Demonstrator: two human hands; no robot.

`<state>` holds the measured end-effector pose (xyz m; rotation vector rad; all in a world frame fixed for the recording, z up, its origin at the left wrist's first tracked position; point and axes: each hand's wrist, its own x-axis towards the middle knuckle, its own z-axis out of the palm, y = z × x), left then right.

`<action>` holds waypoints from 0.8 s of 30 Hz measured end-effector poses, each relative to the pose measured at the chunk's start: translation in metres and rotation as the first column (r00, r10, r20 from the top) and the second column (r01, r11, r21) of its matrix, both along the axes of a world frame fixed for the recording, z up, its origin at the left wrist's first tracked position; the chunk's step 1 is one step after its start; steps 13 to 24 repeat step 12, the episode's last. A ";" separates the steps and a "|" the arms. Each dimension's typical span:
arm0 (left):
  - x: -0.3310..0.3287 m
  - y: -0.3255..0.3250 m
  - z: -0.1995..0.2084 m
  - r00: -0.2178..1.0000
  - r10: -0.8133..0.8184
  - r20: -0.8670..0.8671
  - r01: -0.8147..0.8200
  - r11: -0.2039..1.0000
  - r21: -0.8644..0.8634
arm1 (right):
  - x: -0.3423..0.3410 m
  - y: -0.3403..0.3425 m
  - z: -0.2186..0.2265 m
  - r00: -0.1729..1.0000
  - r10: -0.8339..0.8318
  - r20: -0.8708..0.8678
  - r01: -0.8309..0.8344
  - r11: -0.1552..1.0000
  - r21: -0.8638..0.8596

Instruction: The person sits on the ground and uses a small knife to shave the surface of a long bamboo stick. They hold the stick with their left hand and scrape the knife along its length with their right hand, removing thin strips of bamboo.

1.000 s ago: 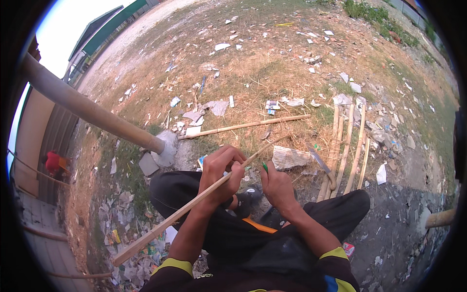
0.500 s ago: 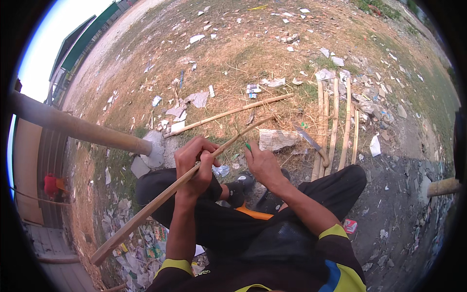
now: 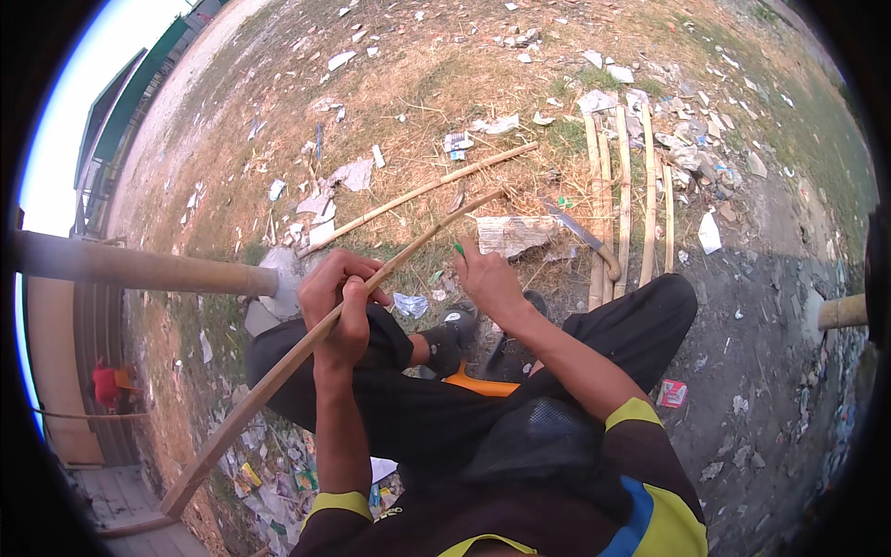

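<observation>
My left hand [image 3: 336, 311] is wrapped round a long split bamboo strip [image 3: 264, 388], which slants from the lower left up to a thinner far end. Fingers closed, my right hand [image 3: 492, 286] sits just right of the strip's far part, over my crossed legs. It grips a small green-handled knife [image 3: 459, 249]; only a bit of green shows, and its blade cannot be made out. Beyond that hand lies a rough pale block [image 3: 518, 234] on the straw. A large blade with a curved wooden handle [image 3: 608, 262] rests beside it, across the bamboo pieces.
Several bamboo strips [image 3: 624, 195] lie side by side at the right, and another strip [image 3: 422, 195] lies ahead. A thick bamboo post [image 3: 148, 267] stands at the left, a second post [image 3: 843, 312] at the right. Paper scraps and rubble litter the ground.
The view has shifted, so the scene sits higher and slightly left. My left hand has drawn back with the strip. The thin blade seen against the strip before no longer shows.
</observation>
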<state>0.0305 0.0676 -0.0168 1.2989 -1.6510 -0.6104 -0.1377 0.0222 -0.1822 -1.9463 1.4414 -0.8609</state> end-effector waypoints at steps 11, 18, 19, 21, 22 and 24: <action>0.001 0.000 -0.003 0.992 0.034 -0.125 -0.023 0.996 0.088 | -0.009 -0.033 -0.022 0.996 -0.022 -0.086 0.028 0.997 0.070; 0.001 0.001 -0.002 0.995 0.010 -0.094 -0.004 0.998 0.070 | -0.005 -0.032 -0.026 0.994 0.016 -0.109 -0.008 0.998 0.069; 0.001 0.001 -0.002 0.995 0.010 -0.094 -0.004 0.998 0.070 | -0.005 -0.032 -0.026 0.994 0.016 -0.109 -0.008 0.998 0.069; 0.001 0.001 -0.002 0.995 0.010 -0.094 -0.004 0.998 0.070 | -0.005 -0.032 -0.026 0.994 0.016 -0.109 -0.008 0.998 0.069; 0.001 0.001 -0.002 0.995 0.010 -0.094 -0.004 0.998 0.070 | -0.005 -0.032 -0.026 0.994 0.016 -0.109 -0.008 0.998 0.069; 0.001 0.001 -0.002 0.995 0.010 -0.094 -0.004 0.998 0.070 | -0.005 -0.032 -0.026 0.994 0.016 -0.109 -0.008 0.998 0.069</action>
